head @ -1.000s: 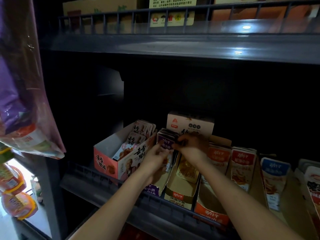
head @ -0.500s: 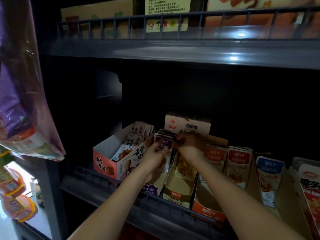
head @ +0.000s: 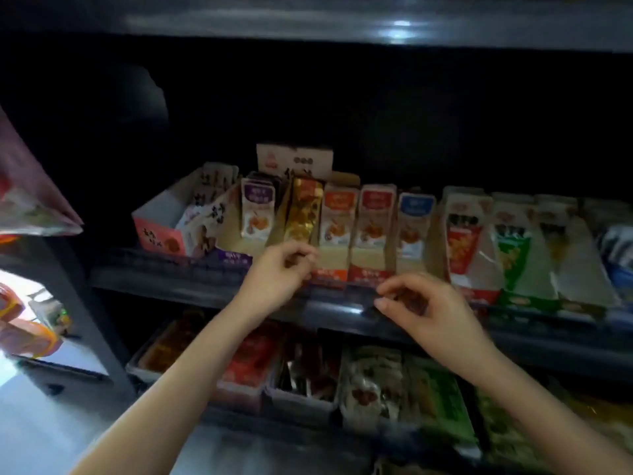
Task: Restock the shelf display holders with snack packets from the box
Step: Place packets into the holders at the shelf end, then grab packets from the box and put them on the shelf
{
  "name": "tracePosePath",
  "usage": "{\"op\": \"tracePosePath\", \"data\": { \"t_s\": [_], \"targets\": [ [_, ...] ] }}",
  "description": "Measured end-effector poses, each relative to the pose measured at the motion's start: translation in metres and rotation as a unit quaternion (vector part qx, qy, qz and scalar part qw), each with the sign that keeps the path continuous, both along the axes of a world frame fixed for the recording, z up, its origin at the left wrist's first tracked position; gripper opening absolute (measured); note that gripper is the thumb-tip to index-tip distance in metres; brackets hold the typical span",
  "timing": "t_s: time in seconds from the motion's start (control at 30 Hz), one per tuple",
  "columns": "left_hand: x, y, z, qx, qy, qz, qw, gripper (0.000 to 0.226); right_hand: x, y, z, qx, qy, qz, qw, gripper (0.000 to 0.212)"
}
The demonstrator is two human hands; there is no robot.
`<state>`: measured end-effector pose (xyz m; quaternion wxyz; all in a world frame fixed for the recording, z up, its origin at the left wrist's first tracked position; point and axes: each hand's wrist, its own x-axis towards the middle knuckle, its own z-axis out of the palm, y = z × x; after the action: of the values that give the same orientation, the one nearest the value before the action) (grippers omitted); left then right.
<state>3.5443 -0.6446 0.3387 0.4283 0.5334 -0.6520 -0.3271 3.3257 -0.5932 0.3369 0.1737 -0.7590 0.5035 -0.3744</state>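
A row of cardboard display holders stands on the middle shelf (head: 164,281). They hold upright snack packets: purple (head: 257,210), gold (head: 305,214), orange (head: 339,214), red (head: 375,214) and blue (head: 414,217). My left hand (head: 281,269) hovers in front of the gold and orange holders with loosely curled fingers and nothing in it. In front of the shelf's edge, below the red and blue holders, my right hand (head: 418,303) is also loosely curled and holds nothing. A white carton (head: 294,161) stands behind the row.
A pink-and-white open box (head: 161,231) with packets sits at the row's left end. Taller red, green and white bags (head: 507,248) fill the right. The lower shelf carries trays of snacks (head: 308,371). Bagged goods (head: 27,204) hang at the left.
Both hands have come back from the purple packets to the shelf's front edge, holding nothing. The view has dropped and shifted, so the lower shelf now shows.
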Motion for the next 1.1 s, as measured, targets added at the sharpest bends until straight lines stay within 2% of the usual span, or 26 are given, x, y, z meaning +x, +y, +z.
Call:
{"op": "tracePosePath", "data": {
  "t_s": [0.2,0.3,0.4,0.5,0.63,0.73,0.9,1.0,1.1],
  "targets": [
    [-0.096,0.097,-0.061,0.03,-0.095,-0.13,0.987,0.011,-0.1,0.126,-0.097,0.145,0.03,-0.091,0.985,0.018],
    [-0.137,0.128,-0.117,0.037,-0.157,-0.182,0.97,0.014,-0.145,0.168,-0.156,0.24,0.063,-0.159,0.956,0.012],
    [-0.165,0.154,-0.176,0.097,-0.227,-0.21,0.946,0.019,-0.18,0.201,-0.22,0.337,0.077,-0.205,0.916,0.003],
    [-0.182,0.179,-0.231,0.139,-0.269,-0.188,0.934,0.022,-0.196,0.23,-0.282,0.385,0.059,-0.244,0.888,0.009],
    [-0.179,0.2,-0.296,0.121,-0.282,-0.095,0.947,0.022,-0.19,0.244,-0.346,0.426,0.003,-0.277,0.861,0.025],
    [-0.169,0.209,-0.334,0.107,-0.312,-0.033,0.943,0.025,-0.176,0.24,-0.382,0.453,-0.015,-0.273,0.849,0.039],
    [-0.164,0.211,-0.372,0.168,-0.292,0.017,0.941,0.038,-0.148,0.22,-0.417,0.497,-0.047,-0.249,0.83,0.037],
    [-0.161,0.215,-0.382,0.235,-0.172,0.019,0.957,0.044,-0.114,0.211,-0.422,0.545,-0.089,-0.155,0.819,0.05],
    [-0.16,0.213,-0.386,0.275,-0.067,0.043,0.958,0.045,-0.076,0.206,-0.422,0.565,-0.14,-0.106,0.806,0.061]
  ]
}}
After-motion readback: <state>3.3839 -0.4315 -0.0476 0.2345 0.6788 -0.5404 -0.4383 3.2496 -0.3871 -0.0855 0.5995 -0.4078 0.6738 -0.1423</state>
